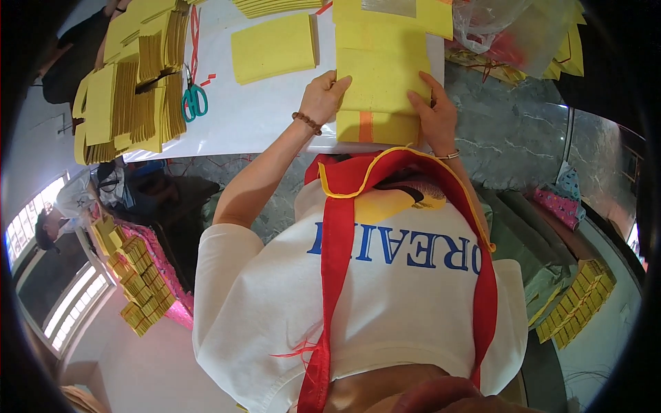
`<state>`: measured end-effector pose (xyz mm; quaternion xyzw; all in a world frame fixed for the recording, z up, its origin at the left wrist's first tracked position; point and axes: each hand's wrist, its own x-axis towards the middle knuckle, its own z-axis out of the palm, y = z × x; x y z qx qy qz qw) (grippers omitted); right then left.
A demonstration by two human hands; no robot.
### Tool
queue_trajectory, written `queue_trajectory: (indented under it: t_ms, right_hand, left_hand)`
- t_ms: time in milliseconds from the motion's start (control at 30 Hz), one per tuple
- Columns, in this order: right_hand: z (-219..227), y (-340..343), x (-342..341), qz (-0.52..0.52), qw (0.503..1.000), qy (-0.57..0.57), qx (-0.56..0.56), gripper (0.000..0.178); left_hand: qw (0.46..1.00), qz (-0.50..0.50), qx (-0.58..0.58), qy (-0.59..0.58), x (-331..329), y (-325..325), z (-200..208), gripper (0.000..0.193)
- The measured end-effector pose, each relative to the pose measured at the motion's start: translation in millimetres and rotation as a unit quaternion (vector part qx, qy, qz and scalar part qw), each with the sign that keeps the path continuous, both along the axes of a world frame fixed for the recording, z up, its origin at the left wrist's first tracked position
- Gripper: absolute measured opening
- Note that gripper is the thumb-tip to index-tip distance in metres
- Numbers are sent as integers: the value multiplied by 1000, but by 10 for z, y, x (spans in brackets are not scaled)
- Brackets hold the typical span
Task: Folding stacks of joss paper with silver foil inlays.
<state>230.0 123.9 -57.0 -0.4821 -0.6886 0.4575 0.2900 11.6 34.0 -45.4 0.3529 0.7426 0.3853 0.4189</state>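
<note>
A yellow paper sheet or stack (382,86) lies at the near edge of the white table, between my two hands. My left hand (323,96), with a brown bead bracelet at the wrist, grips its left edge, thumb on top. Around its right edge curls my right hand (435,113), with the thumb near the paper's corner and a light bangle at the wrist. Just below, nearer to me, lies another yellow paper piece (396,127) bearing an orange strip (366,127). What lies under the papers is hidden.
To the left are stacked folded yellow papers (113,103), green-handled scissors (195,103) and red strips (195,41). A yellow paper stack (272,49) rests on the white table (241,120). Clear plastic bags (489,27) sit at the right. Behind me are bundled yellow papers (141,279).
</note>
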Motion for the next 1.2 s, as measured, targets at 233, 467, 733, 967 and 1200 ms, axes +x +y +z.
queue_trajectory:
  t_ms: [233, 467, 733, 967, 1200]
  right_hand:
    - [-49, -10, -52, -28, 999, 37, -11, 44]
    - [-94, 23, -49, -30, 999, -1, -26, 44]
    - [-22, 1, -78, -35, 999, 19, -12, 44]
    - [-30, -1, -99, -33, 999, 14, -10, 44]
    - [-43, 3, -88, -21, 1000, -9, 14, 45]
  left_hand:
    - [999, 20, 1, -48, -35, 6, -99, 35]
    - [998, 40, 4, -51, -37, 13, -135, 35]
    - [991, 90, 58, 77, 75, -25, 262, 25]
    - [837, -187, 221, 464, 368, 272, 332, 45]
    - [808, -259, 182, 497, 442, 303, 6, 66]
